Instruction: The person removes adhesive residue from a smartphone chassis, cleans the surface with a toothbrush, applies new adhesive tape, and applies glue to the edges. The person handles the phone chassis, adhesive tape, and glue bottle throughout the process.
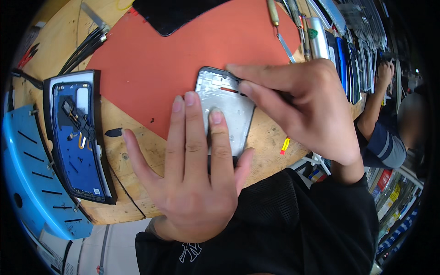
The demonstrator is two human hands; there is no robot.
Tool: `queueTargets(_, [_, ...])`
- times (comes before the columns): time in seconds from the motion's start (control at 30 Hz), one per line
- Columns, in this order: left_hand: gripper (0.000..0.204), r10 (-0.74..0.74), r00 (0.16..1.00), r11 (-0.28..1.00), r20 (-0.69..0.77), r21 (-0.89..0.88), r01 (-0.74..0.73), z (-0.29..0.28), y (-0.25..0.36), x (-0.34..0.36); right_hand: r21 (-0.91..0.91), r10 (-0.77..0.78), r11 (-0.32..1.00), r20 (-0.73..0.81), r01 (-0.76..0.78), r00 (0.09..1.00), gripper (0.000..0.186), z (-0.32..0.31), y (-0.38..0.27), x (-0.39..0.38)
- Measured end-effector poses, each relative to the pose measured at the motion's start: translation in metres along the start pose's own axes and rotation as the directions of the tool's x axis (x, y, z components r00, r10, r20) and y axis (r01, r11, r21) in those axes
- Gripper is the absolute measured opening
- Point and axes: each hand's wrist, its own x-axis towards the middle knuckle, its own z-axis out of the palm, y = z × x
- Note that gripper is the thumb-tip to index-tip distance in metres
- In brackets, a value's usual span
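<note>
A silver phone mid-frame with a dark rim [231, 123] lies near the middle, on the red mat [133, 68]. My left hand [192, 169] lies over its lower left part, fingers stretched out, a fingertip pressing on the metal face. My right hand [307, 105] is at the frame's top right corner, thumb and forefinger closed on the dark edge there; whether they also hold something small is hidden. Left of my left hand, a tray [105, 183] holds a blue phone back [73, 160] with loose dark parts on it.
Around the wooden table [123, 211] are a light-blue fixture [32, 183], cables [89, 48], a dark phone [174, 13], hand tools [284, 46] and stacked phone parts [350, 68]. A small yellow-red item [285, 144] lies right of the frame. A co-worker [389, 151] is at the right.
</note>
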Motion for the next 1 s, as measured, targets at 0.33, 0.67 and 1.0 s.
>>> queueTargets(0.33, [0.06, -0.004, 1.0, 1.0, 0.0, 0.004, 0.004, 0.001, 0.0, -0.002, 0.018, 0.075, 0.997, -0.02, -0.074, 0.997, 0.022, -0.007, -0.002, -0.021])
queueTargets(0.67, [0.063, 0.033, 0.999, 0.999, 0.012, -0.014, -0.033, 0.002, -0.004, -0.003, 0.086, 0.282, 0.956, 0.002, -0.281, 0.96, 0.024, -0.012, 0.0, -0.039])
queueTargets(1.0, [0.063, 0.044, 0.999, 0.999, 0.031, 0.023, -0.044, -0.001, -0.003, 0.0, -0.009, 0.014, 1.0, -0.031, -0.015, 0.999, 0.024, -0.007, 0.001, -0.02])
